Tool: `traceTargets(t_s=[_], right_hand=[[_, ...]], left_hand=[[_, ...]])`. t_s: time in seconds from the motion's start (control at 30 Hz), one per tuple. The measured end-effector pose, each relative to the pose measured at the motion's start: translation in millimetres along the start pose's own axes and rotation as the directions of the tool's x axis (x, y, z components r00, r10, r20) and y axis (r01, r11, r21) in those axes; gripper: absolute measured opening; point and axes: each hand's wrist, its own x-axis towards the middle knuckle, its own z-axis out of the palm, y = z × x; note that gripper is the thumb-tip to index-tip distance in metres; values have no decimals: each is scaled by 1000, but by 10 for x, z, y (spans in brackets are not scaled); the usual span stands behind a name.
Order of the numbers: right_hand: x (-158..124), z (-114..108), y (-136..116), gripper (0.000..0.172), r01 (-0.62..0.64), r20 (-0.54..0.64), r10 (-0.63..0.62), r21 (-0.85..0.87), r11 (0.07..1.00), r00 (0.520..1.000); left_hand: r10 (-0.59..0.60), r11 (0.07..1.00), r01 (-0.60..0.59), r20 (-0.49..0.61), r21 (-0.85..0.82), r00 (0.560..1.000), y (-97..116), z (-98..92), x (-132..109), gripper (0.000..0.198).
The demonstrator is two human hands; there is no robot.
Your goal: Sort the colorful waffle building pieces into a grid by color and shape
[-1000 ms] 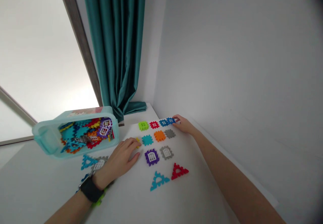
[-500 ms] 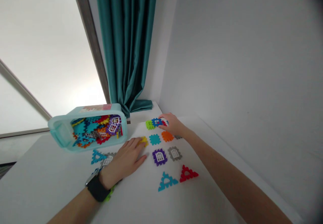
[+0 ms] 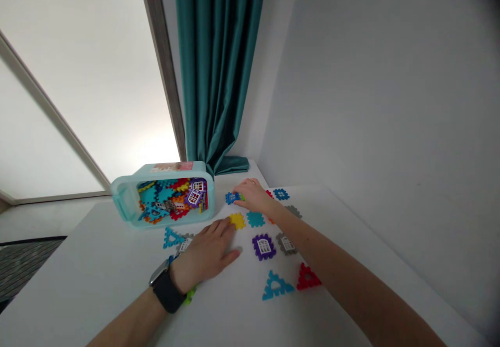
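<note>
My right hand (image 3: pixel 252 195) reaches to the far side of the white table, its fingers closed on a blue toothed window tile (image 3: pixel 232 198). A sliver of a green piece (image 3: pixel 242 197) shows beside the tile, mostly hidden by the hand. My left hand (image 3: pixel 211 245), with a watch on its wrist, lies flat with fingers extended. Its fingertips touch a yellow toothed tile (image 3: pixel 237 221). To the right of that tile lies a turquoise tile (image 3: pixel 255 219). Nearer are a purple window tile (image 3: pixel 264 246) and a grey window tile (image 3: pixel 287 244), partly covered by my right forearm.
A pale-teal tub (image 3: pixel 127 206) on its side holds many coloured pieces. Blue (image 3: pixel 275 286) and red (image 3: pixel 308 277) triangles lie in front; another blue triangle (image 3: pixel 172 238) lies left. A blue tile (image 3: pixel 281 194) sits at the back. A wall (image 3: pixel 371 128) borders the right side.
My right hand has carried the blue window tile leftward, from the right of the green piece to its left. The view has swung left. My left hand still rests at the yellow tile.
</note>
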Motion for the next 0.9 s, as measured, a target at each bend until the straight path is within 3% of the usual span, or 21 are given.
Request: traceTargets(t_s=[0.37,0.9], right_hand=[[66,93,11,20,-37,110,42,-46,998,993],[67,132,4,22,-46,81,47,-17,999,996]], left_hand=[[-23,1000,23,24,10,999,2,-47,-7,52],[25,1000,-24,-29,15,999,-88,17,-13,46]])
